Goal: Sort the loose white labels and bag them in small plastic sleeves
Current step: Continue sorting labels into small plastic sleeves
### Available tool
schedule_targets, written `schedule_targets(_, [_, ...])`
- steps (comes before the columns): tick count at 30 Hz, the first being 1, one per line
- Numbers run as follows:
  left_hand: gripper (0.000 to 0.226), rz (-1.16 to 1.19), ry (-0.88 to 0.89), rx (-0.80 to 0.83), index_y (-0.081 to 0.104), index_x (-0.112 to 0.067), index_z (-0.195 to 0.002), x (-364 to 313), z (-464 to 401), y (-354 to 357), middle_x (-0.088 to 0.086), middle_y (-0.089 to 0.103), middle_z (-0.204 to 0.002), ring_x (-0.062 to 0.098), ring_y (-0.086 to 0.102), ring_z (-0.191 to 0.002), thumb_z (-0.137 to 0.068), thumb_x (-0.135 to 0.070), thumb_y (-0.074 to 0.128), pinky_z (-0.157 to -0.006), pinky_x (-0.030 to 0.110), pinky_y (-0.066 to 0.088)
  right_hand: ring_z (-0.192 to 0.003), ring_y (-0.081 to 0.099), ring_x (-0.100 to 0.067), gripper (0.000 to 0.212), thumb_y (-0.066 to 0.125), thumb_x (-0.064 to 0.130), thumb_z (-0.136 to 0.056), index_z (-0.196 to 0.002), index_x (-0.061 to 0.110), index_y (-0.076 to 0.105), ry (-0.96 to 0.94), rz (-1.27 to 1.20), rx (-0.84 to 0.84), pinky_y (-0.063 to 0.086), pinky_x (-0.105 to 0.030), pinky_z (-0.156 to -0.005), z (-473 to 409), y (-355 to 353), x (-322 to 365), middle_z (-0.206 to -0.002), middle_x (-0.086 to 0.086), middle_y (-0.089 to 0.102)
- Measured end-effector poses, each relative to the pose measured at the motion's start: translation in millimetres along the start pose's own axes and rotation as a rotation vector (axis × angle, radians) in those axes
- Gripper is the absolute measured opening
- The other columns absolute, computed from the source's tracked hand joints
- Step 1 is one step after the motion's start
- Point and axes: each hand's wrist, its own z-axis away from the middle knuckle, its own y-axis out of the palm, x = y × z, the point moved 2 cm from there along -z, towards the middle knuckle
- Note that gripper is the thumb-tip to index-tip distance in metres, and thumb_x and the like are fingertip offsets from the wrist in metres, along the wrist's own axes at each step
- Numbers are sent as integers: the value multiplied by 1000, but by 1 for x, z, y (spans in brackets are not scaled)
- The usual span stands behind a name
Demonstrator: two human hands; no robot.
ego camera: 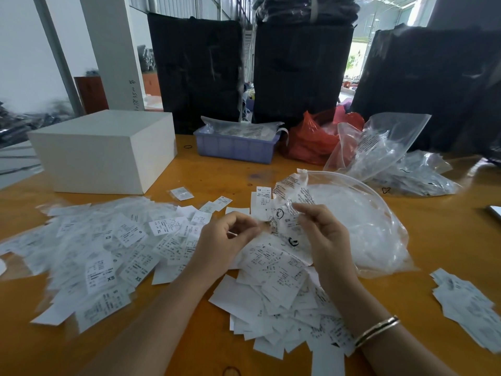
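Both hands meet over the table's middle, pinching one small clear sleeve between them: my left hand curls its fingers at the sleeve's left edge, my right hand holds the right edge with thumb and forefinger. Whether a label is already inside, I cannot tell.

Under and around the grip lies the orange table, wooden and glossy. Loose labels spread wide to the left of the grip, and a second heap of labels lies directly below it, reaching toward my wrists. A few more labels sit far to the right, near the table's edge. Just right of the grip, touching the sleeve, I see a big open zip bag of clear sleeves. Beyond it lie more clear bags, a red bag and a purple tray. A white box stands beyond and left. Tall black bundles wall off the far side.

My forearms angle in from below, the right wrist wearing a bangle. Bare tabletop shows between the box and tray, and to the right of my right forearm.
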Motion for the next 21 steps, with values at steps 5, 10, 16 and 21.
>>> schedule_targets(5, [8, -62, 35, 43, 64, -35, -86, -3, 2, 1, -21, 65, -76, -7, 59, -75, -82, -29, 69, -63, 6, 45, -87, 51, 4, 38, 58, 4, -89, -102, 39, 52, -247, 421, 115, 39, -6, -75, 7, 11, 6, -89, 21, 54])
schedule_targets(10, [9, -78, 58, 55, 61, -40, -84, -7, 3, 1, -22, 64, -78, -8, 59, -78, -77, -46, 62, -64, 6, 45, -83, 48, 5, 46, 64, 7, -86, -90, 46, 40, -270, 481, 119, 37, -4, -71, 9, 13, 5, -84, 22, 51])
schedule_targets(16, [7, -90, 102, 104, 63, -41, -85, -5, 5, 3, -23, 65, -82, -6, 59, -82, -81, -37, 66, -67, 4, 43, -86, 48, 3, 40, 67, 16, -85, -89, 48, 43, -231, 500, 206, 35, -9, -70, 9, 17, 2, -83, 26, 54])
schedule_targets(21, [5, -6, 74, 90, 65, -36, -82, -6, 4, 4, -22, 68, -73, -4, 63, -75, -77, -35, 66, -64, 7, 46, -93, 51, 0, 31, 61, 27, -87, -99, 50, 43, -178, 456, 214, 40, -15, -77, 9, 19, 2, -94, 23, 57])
